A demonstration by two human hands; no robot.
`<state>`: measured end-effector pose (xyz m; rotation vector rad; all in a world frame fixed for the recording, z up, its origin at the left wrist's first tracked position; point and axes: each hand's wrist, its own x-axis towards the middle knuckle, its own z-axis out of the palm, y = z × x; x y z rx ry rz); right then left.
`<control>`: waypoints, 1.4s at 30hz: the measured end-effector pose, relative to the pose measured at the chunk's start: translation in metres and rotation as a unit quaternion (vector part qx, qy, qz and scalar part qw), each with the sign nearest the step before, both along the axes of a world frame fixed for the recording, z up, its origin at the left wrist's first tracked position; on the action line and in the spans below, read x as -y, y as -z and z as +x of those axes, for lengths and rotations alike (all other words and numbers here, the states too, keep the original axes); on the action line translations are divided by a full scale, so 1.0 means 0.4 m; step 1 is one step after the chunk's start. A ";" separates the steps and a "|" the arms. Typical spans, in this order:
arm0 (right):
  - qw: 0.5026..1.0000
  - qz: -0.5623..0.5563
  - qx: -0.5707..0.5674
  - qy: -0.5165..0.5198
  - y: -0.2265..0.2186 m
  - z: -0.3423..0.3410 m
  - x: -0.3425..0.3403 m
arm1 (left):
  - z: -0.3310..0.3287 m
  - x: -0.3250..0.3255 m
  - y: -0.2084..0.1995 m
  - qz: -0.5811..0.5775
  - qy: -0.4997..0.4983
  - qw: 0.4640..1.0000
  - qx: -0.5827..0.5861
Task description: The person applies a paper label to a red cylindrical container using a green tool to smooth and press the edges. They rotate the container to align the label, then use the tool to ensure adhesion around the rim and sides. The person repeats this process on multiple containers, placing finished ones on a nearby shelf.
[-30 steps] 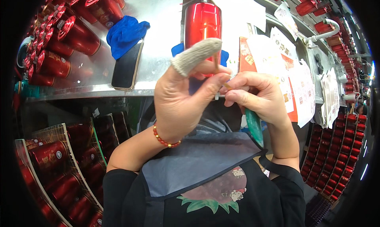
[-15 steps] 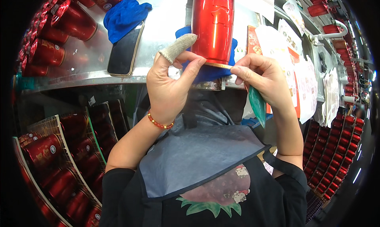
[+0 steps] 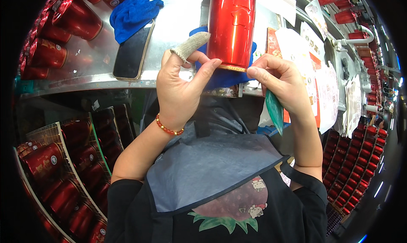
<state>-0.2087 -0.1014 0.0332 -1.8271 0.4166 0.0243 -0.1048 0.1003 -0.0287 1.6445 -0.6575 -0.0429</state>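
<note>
Setting my left hand [image 3: 179, 88] at the left end of the gold band [image 3: 232, 68], thumb against it, I cannot tell whether I grip; the red cylinder [image 3: 231, 29] lies just ahead, band across its near end, long axis running away from me; my right hand [image 3: 285, 84] pinches the band's right end, about as near.

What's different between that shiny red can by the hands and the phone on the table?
The red can is rounded and looks bigger; the phone is flat, with a dark screen. The left hand and right hand are at the can's near end, while neither touches the phone. One blue cloth shows beneath the can; another overlaps the phone's far end. Both are longer than wide.
</note>
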 end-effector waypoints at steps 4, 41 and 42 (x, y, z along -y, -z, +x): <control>1.000 -0.006 0.019 0.000 -0.004 0.002 0.002 | -0.003 0.002 -0.002 -0.004 0.005 1.000 -0.005; 0.999 -0.001 -0.045 0.019 0.000 0.009 -0.002 | 0.004 -0.010 0.061 0.026 -0.024 0.999 -0.007; 0.999 -0.008 -0.043 0.009 -0.002 0.008 0.002 | -0.001 -0.011 0.058 0.046 0.003 0.998 0.045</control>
